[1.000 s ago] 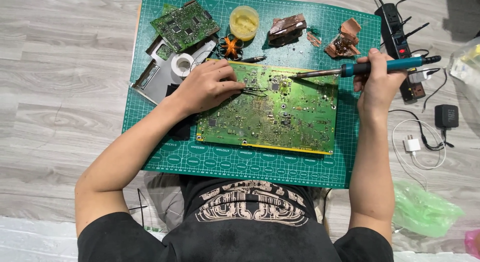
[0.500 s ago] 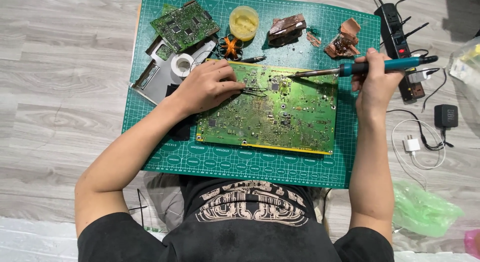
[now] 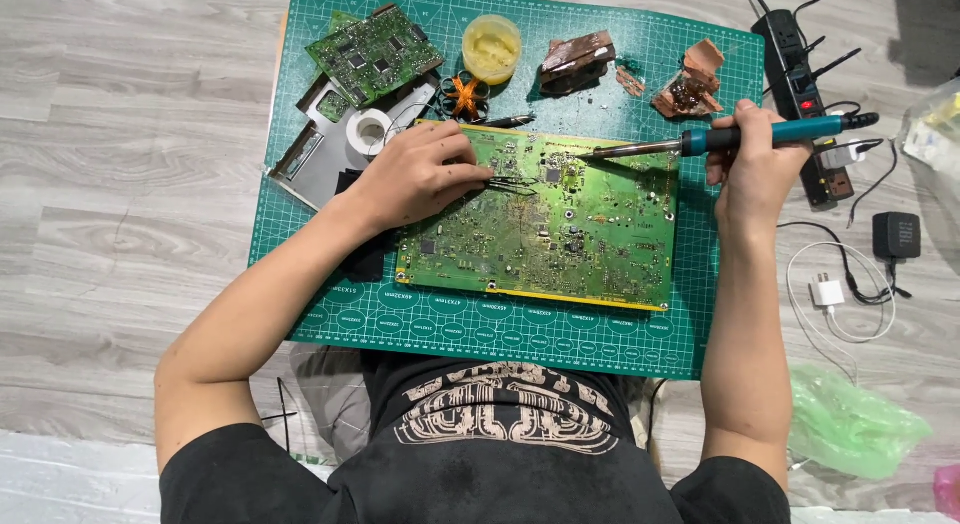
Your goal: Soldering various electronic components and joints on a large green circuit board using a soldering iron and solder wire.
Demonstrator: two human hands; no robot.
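Nothing has visibly shifted in the last second: on the large green circuit board, centred on the green cutting mat, thin dark tweezers are pinched by the left hand, while a teal-handled soldering iron, gripped by the right hand, touches the board's upper edge.

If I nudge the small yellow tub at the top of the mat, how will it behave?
The yellow tub looks squat and wide with no lid, so it would probably slide rather than tip. It sits on the green cutting mat, whose surface may grip it somewhat. Its contents look like a soft paste, so likely little would spill. It is probably light.
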